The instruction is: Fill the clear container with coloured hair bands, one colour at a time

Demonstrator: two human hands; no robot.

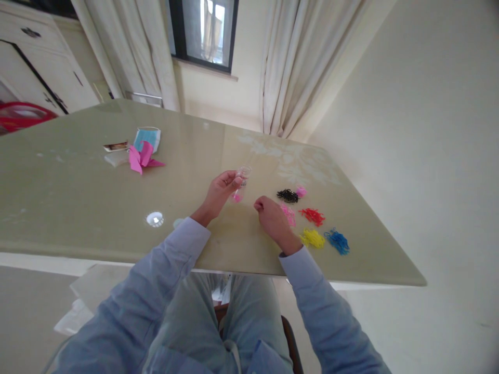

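Clear container (244, 175) is leaning in the left hand (221, 192), above the table (210, 140) in front of the seated person. From where I'm standing, that hand's thumb and fingers are clamping on its side, and something pink is showing near its lower end. The right hand (272, 218) is hovering just beside it, apart from the left, its fingers curling closed; I cannot tell whether they are pinching anything. Next to the right hand, pink strips (289, 214) are lying partly hidden. Around these, black strips (287, 196), red strips (312, 216), yellow strips (312, 238) and blue strips (337, 241) are sitting in separate piles, while a pink lump (301, 191) is touching the black ones. Well to the left, folded pink paper (143, 157) is resting against a face mask (152, 137).
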